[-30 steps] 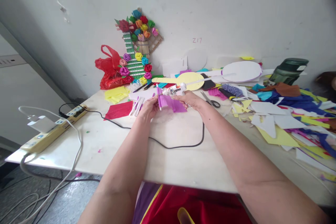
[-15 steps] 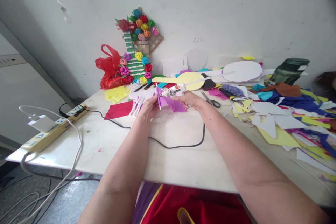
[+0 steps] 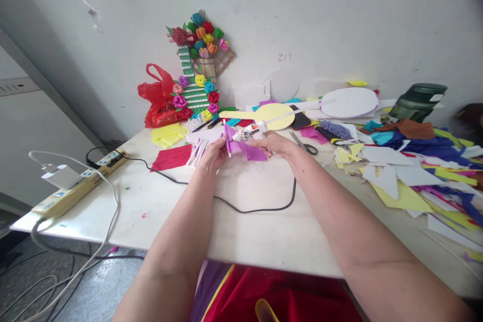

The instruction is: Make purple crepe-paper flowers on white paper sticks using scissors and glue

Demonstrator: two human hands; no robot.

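My right hand [image 3: 275, 144] is closed around a white patterned glue gun [image 3: 247, 133], with a long clear glue stick rising from its back. The gun's nozzle points left, at or very close to a white stick [image 3: 228, 138] along the edge of a purple crepe paper piece [image 3: 256, 152]. Pinched in my left hand [image 3: 216, 152] is that stick with the paper's edge; part of my fingers is hidden behind it. Several white sticks with purple ends [image 3: 196, 152] lie just left of my left hand, beside a red crepe paper piece [image 3: 171, 157].
A black cord [image 3: 256, 211] loops across the table to a power strip [image 3: 81, 181] at left. Scissors [image 3: 310, 149] lie right of my right hand. Paper scraps [image 3: 400, 171] cover the right side. Behind stand a flower-decorated green craft [image 3: 194, 91] and a red plastic bag [image 3: 156, 103].
Both hands stay almost in place. The glue gun and its stick have shifted very slightly against the purple paper; the whole view has moved a little.
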